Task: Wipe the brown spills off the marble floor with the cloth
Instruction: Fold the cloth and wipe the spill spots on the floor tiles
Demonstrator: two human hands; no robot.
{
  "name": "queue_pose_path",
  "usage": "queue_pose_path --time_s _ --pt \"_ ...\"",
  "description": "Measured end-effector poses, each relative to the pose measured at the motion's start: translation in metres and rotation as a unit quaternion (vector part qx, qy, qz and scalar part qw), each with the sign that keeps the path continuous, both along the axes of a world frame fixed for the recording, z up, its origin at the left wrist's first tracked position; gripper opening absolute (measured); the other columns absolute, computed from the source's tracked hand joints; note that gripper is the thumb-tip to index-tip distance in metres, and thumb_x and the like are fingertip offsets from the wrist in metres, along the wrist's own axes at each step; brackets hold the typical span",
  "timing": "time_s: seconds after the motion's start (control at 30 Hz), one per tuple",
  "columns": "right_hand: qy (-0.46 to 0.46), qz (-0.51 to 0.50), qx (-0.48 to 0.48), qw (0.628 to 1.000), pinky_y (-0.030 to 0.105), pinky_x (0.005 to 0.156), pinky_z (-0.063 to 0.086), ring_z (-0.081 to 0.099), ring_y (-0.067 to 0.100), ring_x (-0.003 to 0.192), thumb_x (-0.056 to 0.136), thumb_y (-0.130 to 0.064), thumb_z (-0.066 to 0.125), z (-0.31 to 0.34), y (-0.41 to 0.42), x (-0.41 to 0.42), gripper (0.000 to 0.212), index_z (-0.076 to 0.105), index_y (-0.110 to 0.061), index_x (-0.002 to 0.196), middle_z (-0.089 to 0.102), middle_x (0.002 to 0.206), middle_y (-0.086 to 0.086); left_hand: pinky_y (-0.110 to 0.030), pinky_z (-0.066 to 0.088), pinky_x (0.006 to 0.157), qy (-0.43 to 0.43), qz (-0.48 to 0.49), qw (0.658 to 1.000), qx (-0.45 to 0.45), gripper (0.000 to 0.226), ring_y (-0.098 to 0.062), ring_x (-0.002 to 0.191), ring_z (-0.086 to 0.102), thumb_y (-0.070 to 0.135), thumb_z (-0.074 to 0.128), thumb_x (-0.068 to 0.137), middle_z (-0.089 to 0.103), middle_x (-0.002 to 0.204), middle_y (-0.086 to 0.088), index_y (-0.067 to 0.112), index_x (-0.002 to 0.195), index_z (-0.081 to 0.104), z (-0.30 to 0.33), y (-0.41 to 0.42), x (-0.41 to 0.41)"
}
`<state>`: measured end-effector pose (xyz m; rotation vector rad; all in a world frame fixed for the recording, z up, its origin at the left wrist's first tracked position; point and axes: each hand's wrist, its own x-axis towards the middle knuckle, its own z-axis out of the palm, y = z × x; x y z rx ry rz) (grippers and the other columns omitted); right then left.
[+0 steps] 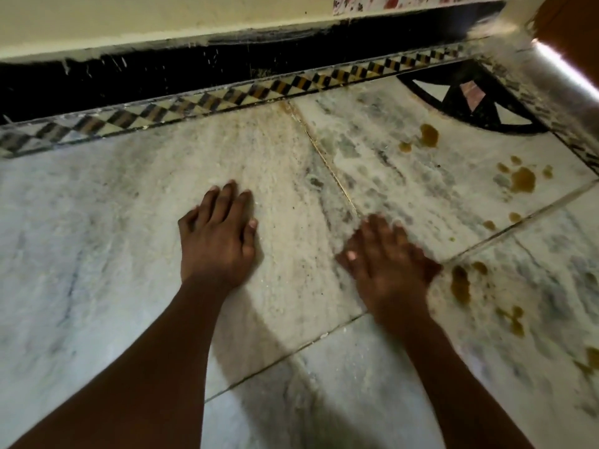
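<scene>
Left hand flat on floor, fingers spread, holding nothing. Right hand flat too, blurred, beside spills toward the floor's right edge.

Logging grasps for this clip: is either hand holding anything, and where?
Nothing held. Left hand and right hand lie flat on the marble floor; no cloth visible.

Setting: indoor room in a home, floor lvl by a wall. Evidence: white grey-veined marble floor slabs w/ visible joints; inlaid black-and-yellow checker border strip; black skirting band under cream painted wall; black-and-white curved inlay motif at corner. Brown liquid spills on slabs.
</scene>
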<state>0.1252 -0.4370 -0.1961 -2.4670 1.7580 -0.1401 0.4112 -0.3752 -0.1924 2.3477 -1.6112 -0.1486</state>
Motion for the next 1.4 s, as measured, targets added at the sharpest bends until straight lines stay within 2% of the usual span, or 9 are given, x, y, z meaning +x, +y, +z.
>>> queue_pose_path --time_s 0.13,0.33,0.43,0.57,0.67,0.8,1.03,1.27,1.4 --pt "-0.011 -0.226 0.068 0.972 0.065 0.129 0.005 0.001 0.04 0.164 0.108 -0.058 0.016 0.011 -0.062 0.029 0.072 0.01 -0.022 0.17 0.006 0.179 0.008 -0.049 0.024 0.122 0.003 0.0 1.0 -0.008 0.064 -0.024 0.165 0.023 0.05 0.029 0.104 0.028 0.178 0.0 0.03 0.164 0.038 -0.002 -0.001 0.0" --pt "-0.023 0.019 0.003 1.0 0.056 0.131 0.004 0.002 0.029 0.166 0.108 -0.057 0.017 0.001 0.037 0.056 0.068 0.018 -0.029 0.17 0.008 0.179 -0.003 -0.049 0.022 0.124 0.01 -0.002 1.0 -0.009 0.066 -0.023 0.165 0.021 0.051 0.028 0.103 0.027 0.178 0.001 0.031 0.164 0.039 0.001 0.0 0.001" --pt "-0.006 -0.056 -0.011 0.998 0.061 0.128 0.017 0.015 0.033 0.164 0.108 -0.057 0.023 -0.001 0.08 -0.006 0.066 0.024 -0.03 0.168 0.017 0.178 0.001 -0.049 0.022 0.125 0.009 -0.001 1.0 -0.018 0.064 -0.023 0.165 0.023 0.05 0.03 0.103 0.03 0.177 0.001 0.03 0.163 0.041 -0.001 0.001 0.0" --pt "-0.03 -0.209 0.019 0.977 0.065 0.128 0.007 0.005 0.037 0.164 0.107 -0.055 0.018 -0.003 0.011 0.0 0.07 0.022 -0.023 0.169 0.013 0.179 0.006 -0.051 0.023 0.125 0.019 0.0 0.999 -0.031 0.063 -0.027 0.162 0.03 0.048 0.035 0.101 0.036 0.174 -0.004 0.024 0.158 0.048 -0.001 0.002 -0.001" --pt "-0.053 -0.137 0.042 0.988 0.062 0.13 0.0 -0.003 0.037 0.165 0.104 -0.055 0.01 0.002 -0.018 0.025 0.074 0.018 -0.021 0.17 0.007 0.179 0.004 -0.052 0.026 0.126 0.028 -0.012 0.999 -0.044 0.067 -0.03 0.158 0.038 0.045 0.039 0.098 0.043 0.17 -0.008 0.017 0.158 0.048 0.003 0.007 -0.006" --pt "0.008 -0.013 -0.012 1.0 0.058 0.127 0.016 0.017 0.036 0.163 0.106 -0.058 0.015 0.0 0.084 -0.029 0.071 0.03 -0.024 0.167 0.023 0.177 0.002 -0.05 0.031 0.126 0.061 -0.045 0.997 -0.029 0.078 -0.031 0.156 0.041 0.048 0.044 0.098 0.041 0.171 -0.011 0.016 0.168 0.029 0.009 0.024 -0.017" --pt "-0.04 -0.213 0.052 0.975 0.062 0.13 0.004 0.004 0.039 0.164 0.109 -0.055 0.015 0.001 0.016 -0.063 0.071 0.013 -0.019 0.17 0.009 0.179 0.007 -0.052 0.026 0.13 0.085 -0.106 0.989 -0.061 0.076 -0.024 0.164 0.027 0.053 0.041 0.1 0.027 0.178 -0.001 0.022 0.169 0.032 -0.005 0.09 -0.16" --pt "0.004 0.031 0.001 1.0 0.056 0.13 0.017 0.019 0.028 0.163 0.108 -0.056 0.022 -0.004 0.076 -0.111 0.065 0.025 -0.03 0.168 0.021 0.177 -0.003 -0.051 0.025 0.129 0.066 -0.055 0.996 -0.032 0.074 -0.018 0.164 0.028 0.06 0.037 0.101 0.032 0.176 0.004 0.022 0.163 0.044 -0.01 0.106 -0.216" --pt "-0.002 -0.2 -0.007 0.98 0.06 0.129 0.015 0.017 0.035 0.163 0.108 -0.056 0.02 0.002 0.037 -0.142 0.067 0.023 -0.026 0.169 0.021 0.177 0.004 -0.054 0.023 0.128 0.022 -0.062 0.998 0.015 0.078 -0.021 0.166 0.021 0.063 0.03 0.103 0.022 0.18 0.001 0.021 0.169 0.03 -0.004 0.102 -0.225"
